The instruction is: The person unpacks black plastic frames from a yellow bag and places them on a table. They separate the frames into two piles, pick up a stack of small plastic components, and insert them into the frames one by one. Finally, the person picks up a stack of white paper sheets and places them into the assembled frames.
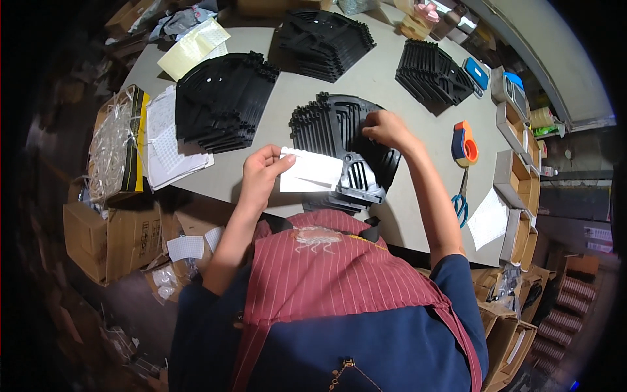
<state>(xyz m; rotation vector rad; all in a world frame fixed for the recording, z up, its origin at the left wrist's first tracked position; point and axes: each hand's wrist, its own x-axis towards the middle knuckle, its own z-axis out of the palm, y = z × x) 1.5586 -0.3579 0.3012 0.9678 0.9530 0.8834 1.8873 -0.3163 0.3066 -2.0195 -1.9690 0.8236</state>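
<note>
So the left hand [261,171] pinches a white sheet [310,173] by its left edge, holding it flat over the near side of a stack of ribbed black plastic grilles [343,147] on the grey desk [379,85]. The right hand [385,127] rests on the top grille, fingertips pressed together on its ribs. More fan-shaped stacks [222,98] sit behind, and an orange tape dispenser [464,144] lies to the right.

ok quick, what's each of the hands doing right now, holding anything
Left hand: closed on a white sheet, pinched at its left edge.
Right hand: fingers pressed on the top black plastic grille of the stack; a grip cannot be told.
</note>
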